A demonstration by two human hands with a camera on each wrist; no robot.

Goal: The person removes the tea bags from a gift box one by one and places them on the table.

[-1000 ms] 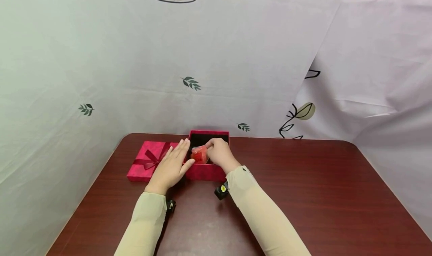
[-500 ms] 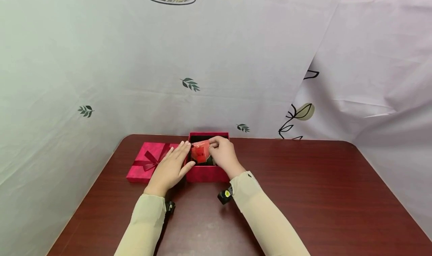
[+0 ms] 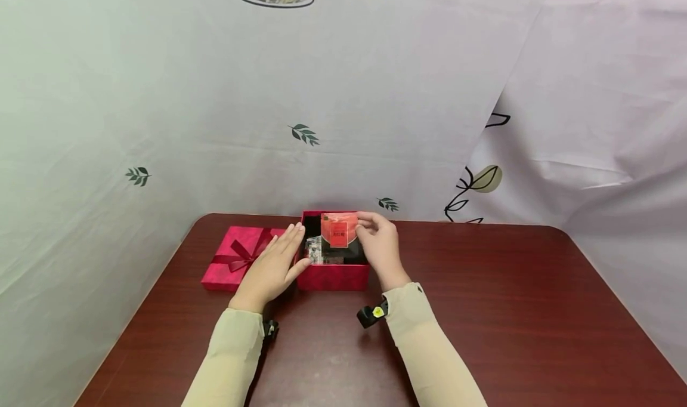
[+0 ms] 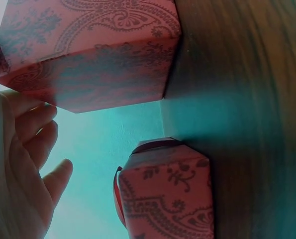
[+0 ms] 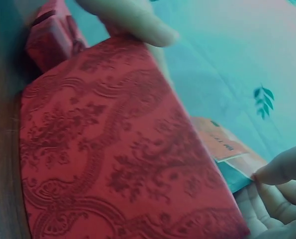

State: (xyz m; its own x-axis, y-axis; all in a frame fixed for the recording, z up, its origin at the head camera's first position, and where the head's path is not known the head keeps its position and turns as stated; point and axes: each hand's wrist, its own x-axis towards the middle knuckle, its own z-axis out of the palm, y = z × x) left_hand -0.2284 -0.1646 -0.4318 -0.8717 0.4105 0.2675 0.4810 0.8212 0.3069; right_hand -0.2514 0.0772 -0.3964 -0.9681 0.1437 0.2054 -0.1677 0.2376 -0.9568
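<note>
Our right grip (image 3: 382, 246) pinches the likely light, soft packet (image 3: 339, 234) by its edge, best spot; left grip (image 3: 270, 268), unclenched, touches box (image 3: 333, 277).

I can't make out any word for certain from where I sit. The packet (image 3: 340, 237) above the open box (image 3: 334, 278) carries a red label (image 3: 339, 233) with a row of dark characters across it, Chinese by their look but too small for me to read surely. My right wrist view shows dark characters on that label too, slanted and blurred. Inside the box, a pale printed piece (image 3: 313, 249) bears dark marks that I can't resolve. On the black wrist device (image 3: 368, 316) I see a yellow sticker (image 3: 378, 312) with a dark mark, likewise illegible.
</note>
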